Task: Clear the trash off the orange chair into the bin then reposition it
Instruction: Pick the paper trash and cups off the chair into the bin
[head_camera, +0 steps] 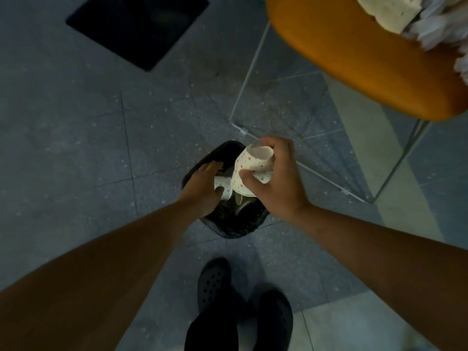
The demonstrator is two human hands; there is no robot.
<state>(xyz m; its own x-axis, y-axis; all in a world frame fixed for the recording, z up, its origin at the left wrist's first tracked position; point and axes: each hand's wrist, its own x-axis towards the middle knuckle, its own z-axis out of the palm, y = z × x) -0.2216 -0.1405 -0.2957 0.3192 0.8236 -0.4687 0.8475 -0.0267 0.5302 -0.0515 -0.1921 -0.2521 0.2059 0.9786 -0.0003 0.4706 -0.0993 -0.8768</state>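
Note:
A small bin (229, 225) lined with a black bag stands on the floor in front of my feet. My right hand (274, 177) is shut on crushed white paper cups with red dots (250, 171), held just above the bin's opening. My left hand (202, 186) reaches into the bin with a small white cup (222, 187) between its fingers. The orange chair (359, 62) stands at the upper right on a thin white wire frame (247, 79). Crumpled white paper and a pale wrapper (390, 13) lie on its seat.
A dark square panel (138, 27) is set in the grey tiled floor at the upper left. My feet in dark clogs (243, 300) stand just behind the bin. Some trash lies inside the bin.

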